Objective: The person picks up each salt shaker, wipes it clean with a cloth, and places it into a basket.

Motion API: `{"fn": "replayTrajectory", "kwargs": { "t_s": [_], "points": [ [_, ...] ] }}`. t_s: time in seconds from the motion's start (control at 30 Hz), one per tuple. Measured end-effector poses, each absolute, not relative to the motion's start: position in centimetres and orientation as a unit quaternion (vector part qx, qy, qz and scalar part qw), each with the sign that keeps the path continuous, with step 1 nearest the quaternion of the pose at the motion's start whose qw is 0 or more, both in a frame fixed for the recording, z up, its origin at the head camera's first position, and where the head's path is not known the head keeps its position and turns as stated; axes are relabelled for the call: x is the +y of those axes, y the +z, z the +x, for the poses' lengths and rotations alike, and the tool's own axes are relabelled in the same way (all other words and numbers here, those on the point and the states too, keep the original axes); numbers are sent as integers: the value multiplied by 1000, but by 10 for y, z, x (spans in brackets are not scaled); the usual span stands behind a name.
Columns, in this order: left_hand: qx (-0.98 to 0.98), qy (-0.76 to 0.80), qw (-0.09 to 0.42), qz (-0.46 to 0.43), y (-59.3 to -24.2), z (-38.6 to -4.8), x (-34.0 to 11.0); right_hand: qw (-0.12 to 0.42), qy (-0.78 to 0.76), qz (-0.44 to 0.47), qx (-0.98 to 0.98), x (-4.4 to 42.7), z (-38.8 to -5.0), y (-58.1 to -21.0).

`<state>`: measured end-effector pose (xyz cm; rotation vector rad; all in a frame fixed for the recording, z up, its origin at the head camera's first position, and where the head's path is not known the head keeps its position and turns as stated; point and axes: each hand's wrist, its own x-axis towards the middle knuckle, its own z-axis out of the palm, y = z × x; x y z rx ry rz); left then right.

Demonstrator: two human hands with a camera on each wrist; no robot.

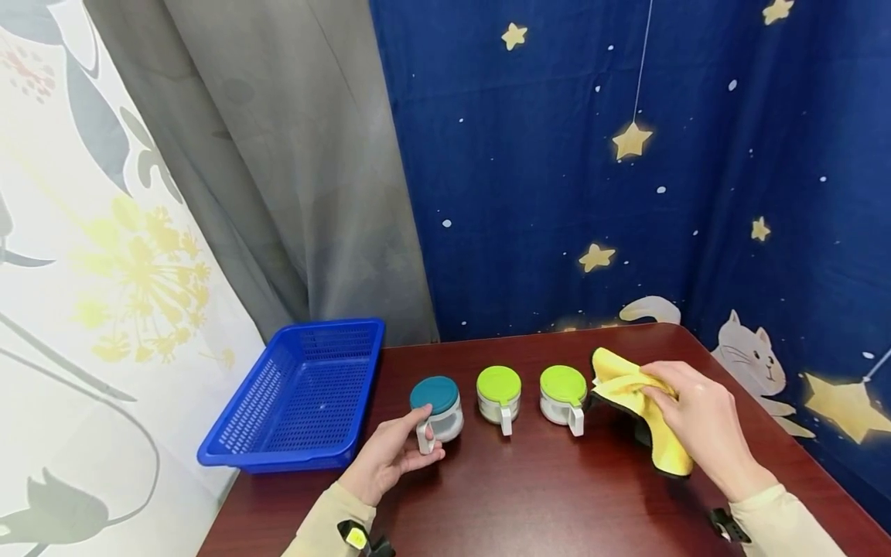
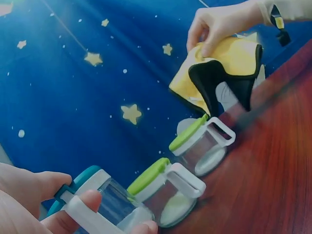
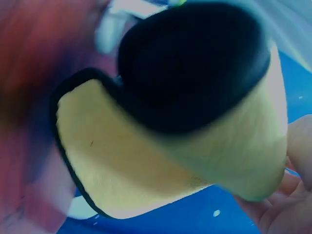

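Observation:
With its thumb and fingers around the white handle, my left hand (image 1: 391,456) grips a clear jar with a teal lid (image 1: 435,394). To its right stand two similar jars with lime green lids, a middle jar (image 1: 499,385) and a right jar (image 1: 564,384), their white handles facing me. My right hand (image 1: 703,418) pinches a yellow cloth (image 1: 661,433) with black edging, which hangs loosely above the table beside the right jar. In the right wrist view the cloth (image 3: 126,161) shows a black side folded over. White contents lie low in the green-lidded jars (image 2: 178,209).
A blue perforated plastic basket (image 1: 223,452) sits at the table's left, beside my left hand. The dark red-brown table (image 1: 529,503) reaches to a blue star-patterned curtain (image 1: 529,193) and a grey curtain (image 1: 278,155) behind.

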<state>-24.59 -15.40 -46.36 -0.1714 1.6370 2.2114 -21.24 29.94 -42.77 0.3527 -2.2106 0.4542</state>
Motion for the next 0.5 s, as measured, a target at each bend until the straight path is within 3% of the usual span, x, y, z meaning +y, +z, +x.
{"fn": "replayTrajectory", "kwargs": {
  "t_s": [0.5],
  "points": [
    [640,753,151,-22,-438,-239,-128,427,249,209,-844,226,-208,-400]
  ]
}}
